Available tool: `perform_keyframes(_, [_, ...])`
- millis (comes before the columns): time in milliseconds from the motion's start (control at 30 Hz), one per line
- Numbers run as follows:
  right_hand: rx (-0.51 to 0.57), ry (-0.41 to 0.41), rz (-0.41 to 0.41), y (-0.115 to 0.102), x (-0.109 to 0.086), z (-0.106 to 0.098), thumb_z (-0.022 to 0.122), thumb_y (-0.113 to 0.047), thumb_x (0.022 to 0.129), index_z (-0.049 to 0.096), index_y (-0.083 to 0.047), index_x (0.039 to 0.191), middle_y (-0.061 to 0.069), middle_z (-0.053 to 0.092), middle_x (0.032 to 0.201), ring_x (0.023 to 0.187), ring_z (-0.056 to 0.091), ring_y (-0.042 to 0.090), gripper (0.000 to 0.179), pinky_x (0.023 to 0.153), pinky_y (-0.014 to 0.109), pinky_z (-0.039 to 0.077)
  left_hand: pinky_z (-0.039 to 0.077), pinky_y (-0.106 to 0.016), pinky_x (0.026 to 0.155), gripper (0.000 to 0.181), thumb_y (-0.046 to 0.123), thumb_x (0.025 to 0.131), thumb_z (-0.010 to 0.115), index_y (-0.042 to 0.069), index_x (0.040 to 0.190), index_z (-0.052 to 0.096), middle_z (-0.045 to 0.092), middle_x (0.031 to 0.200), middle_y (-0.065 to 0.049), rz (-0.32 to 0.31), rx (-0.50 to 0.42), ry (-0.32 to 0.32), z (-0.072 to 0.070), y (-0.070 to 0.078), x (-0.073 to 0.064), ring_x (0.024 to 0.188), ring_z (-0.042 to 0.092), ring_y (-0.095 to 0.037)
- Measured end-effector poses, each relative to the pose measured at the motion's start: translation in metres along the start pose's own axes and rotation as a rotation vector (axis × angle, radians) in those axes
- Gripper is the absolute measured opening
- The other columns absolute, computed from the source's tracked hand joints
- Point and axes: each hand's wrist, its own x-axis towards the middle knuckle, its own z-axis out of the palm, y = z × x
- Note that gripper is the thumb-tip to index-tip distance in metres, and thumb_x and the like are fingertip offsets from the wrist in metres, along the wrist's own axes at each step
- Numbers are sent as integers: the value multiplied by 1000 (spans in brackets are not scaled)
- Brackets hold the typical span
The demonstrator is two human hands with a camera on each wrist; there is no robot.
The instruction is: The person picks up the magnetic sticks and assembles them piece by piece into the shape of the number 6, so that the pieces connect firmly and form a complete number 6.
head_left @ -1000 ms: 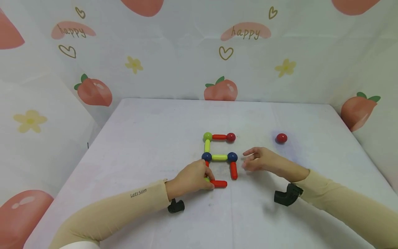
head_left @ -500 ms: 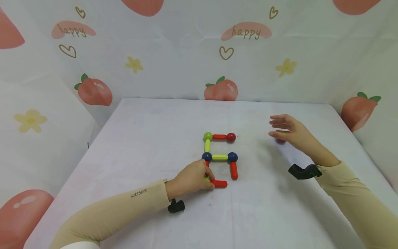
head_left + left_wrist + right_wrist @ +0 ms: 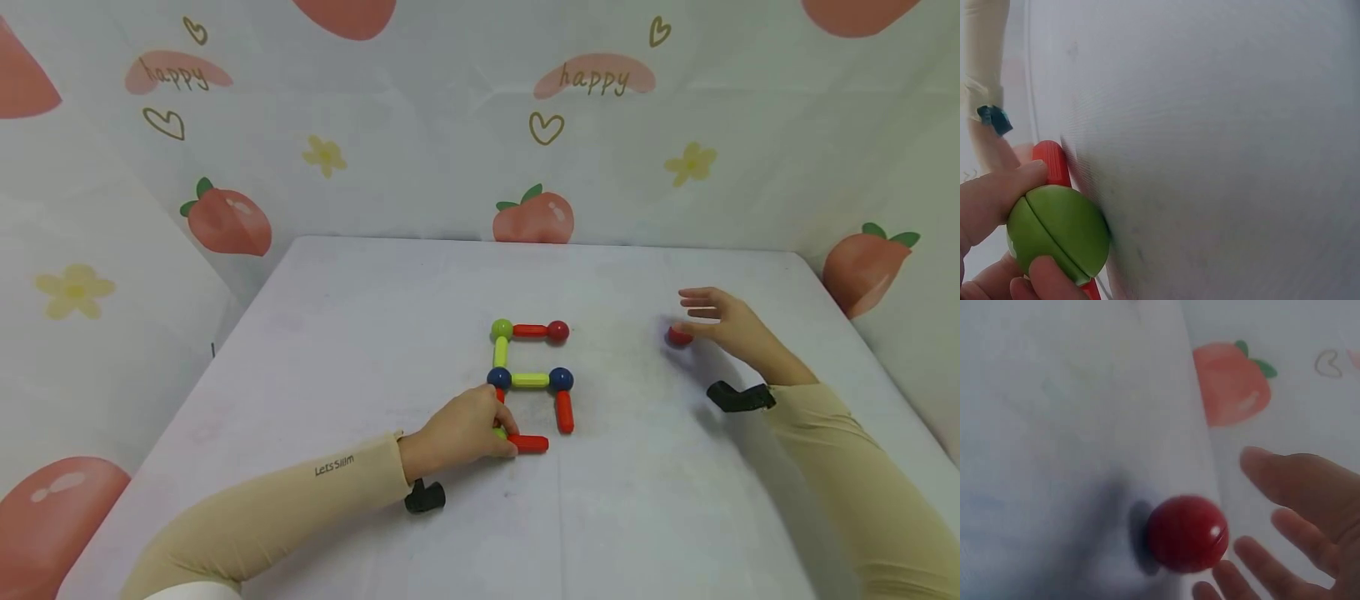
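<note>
My left hand (image 3: 461,425) grips a green ball (image 3: 1057,234) at the lower left corner of a figure of magnetic balls and rods. A red rod (image 3: 529,444) points right from that ball, and another red rod runs up from it, partly behind my fingers. The figure also has two dark blue balls joined by a yellow rod (image 3: 529,380), and a red rod (image 3: 565,412) hanging off the right one. My right hand (image 3: 727,327), fingers spread, is over a loose red ball (image 3: 1188,534). The thumb overlaps that ball in the head view, while the right wrist view shows the ball beside the fingers.
The figure's upper part has a light green ball (image 3: 502,330), a red rod (image 3: 530,331) and a red ball (image 3: 558,332). A white cloth covers the table (image 3: 360,333). Behind it stands a backdrop (image 3: 420,125) printed with peaches.
My right hand has moved from beside the figure out to the right and back, then down to the loose red ball. The left hand and the figure have stayed put.
</note>
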Motion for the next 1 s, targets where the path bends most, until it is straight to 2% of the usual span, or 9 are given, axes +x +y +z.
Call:
perform_keyframes(167, [-11,-88,33,17,7,-2,67,-31,91,34,2,144,32,41,141,128,44,49,70,103,61,35,34,-20,54,11,17,76,83,13,85,78,56,72,3,9,-6,-2,0,-1,0,70,48,-11])
perform_keyframes(267, [-44,-111,33,22,9,-2,68,-30,91,38,1,142,32,45,137,125,46,48,66,101,57,40,35,-20,55,12,17,76,83,12,85,78,56,73,2,12,-4,-3,0,-1,0,71,48,-11])
perform_keyframes(367, [-71,-120,22,25,11,-2,69,-28,90,45,1,138,30,50,133,122,51,44,61,94,37,48,35,-20,54,12,17,75,83,12,85,78,55,74,2,12,-6,-2,0,-1,0,71,48,-11])
perform_keyframes(467, [-95,-127,14,26,12,-1,70,-26,90,51,1,134,27,52,130,118,53,41,56,80,17,46,35,-20,54,12,17,75,83,12,85,78,56,73,2,12,-8,-2,0,-1,0,70,48,-11])
perform_keyframes(533, [-102,-136,10,26,13,-1,70,-26,90,52,2,132,27,52,129,117,53,40,54,76,12,43,34,-20,54,12,17,75,83,12,85,78,56,73,2,14,-8,-1,0,-1,0,70,48,-11])
perform_keyframes(733, [-94,-141,26,23,13,1,68,-31,91,53,1,132,24,54,129,116,52,35,55,77,14,43,34,-20,54,11,17,75,83,14,84,77,55,75,2,16,-6,-3,0,-2,0,72,48,-11])
perform_keyframes(867, [-60,-123,58,18,10,6,68,-37,90,52,0,133,21,54,128,108,55,22,58,77,17,44,33,-20,54,11,17,76,83,14,84,76,53,74,2,9,-8,-7,0,-1,0,71,47,-11])
perform_keyframes(1000, [-16,-118,78,7,3,11,66,-41,90,51,-3,134,17,52,132,112,54,22,60,84,24,43,33,-21,54,12,17,76,83,15,85,76,53,76,1,-2,-7,-9,0,-1,-1,71,47,-12])
